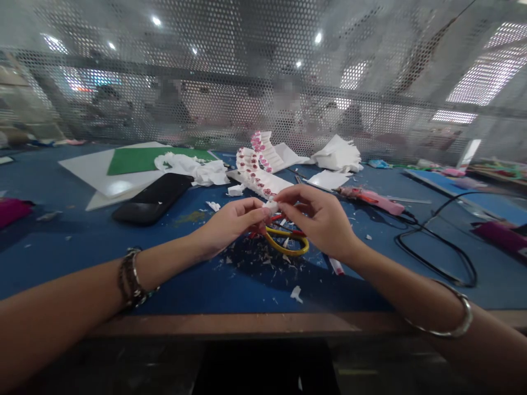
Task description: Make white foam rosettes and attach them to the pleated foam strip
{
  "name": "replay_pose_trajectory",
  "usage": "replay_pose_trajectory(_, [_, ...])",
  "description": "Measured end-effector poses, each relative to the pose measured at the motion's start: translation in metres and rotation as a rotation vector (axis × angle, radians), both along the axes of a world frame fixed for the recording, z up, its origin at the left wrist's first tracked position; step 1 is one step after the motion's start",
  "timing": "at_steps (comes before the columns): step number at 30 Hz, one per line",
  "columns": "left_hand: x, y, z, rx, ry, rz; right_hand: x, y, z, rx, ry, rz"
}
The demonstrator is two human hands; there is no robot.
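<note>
My left hand [234, 222] and my right hand [321, 216] meet over the middle of the table, both with fingers closed in a pinch. Between their fingertips is a small white piece [272, 207], perhaps paper; its exact shape is partly hidden. Scissors with yellow and red handles [287, 252] lie just beneath the hands, their blades mostly covered. Beyond the fingers stands a folded white strip [253, 175] with rows of red and pink spots, and a small folded white piece [236, 190] rests to its left.
A black phone [154, 198] lies at left, beside a green sheet [138, 160] and crumpled white paper [197, 169]. On the right are a pink glue gun [373, 201], its black cord [438, 219] and stacked white paper [337, 153]. Scraps litter the blue tabletop [177, 285]; perforated metal mesh [230, 104] rises behind.
</note>
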State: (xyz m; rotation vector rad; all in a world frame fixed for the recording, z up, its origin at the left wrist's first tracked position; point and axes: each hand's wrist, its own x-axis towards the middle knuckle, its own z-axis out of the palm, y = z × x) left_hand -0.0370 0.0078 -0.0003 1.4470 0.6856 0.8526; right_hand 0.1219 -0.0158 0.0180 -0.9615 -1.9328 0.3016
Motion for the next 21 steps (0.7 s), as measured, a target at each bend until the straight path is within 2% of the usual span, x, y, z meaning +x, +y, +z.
replay_pose_trajectory(6, [-0.0005,-0.0001,-0.0005,-0.028,-0.022,-0.006,0.0015,0.0022,0.0001,-0.204,0.056,0.075])
replay_pose_trajectory(13, [-0.0012,0.0018,-0.0024,0.008,-0.002,-0.001,-0.0022,-0.0002,0.0006,-0.211,0.064,0.095])
replay_pose_trajectory(21, [0.0005,0.0016,-0.0021,-0.056,-0.084,0.002,-0.0004,0.0006,-0.0009,-0.225,0.064,0.115])
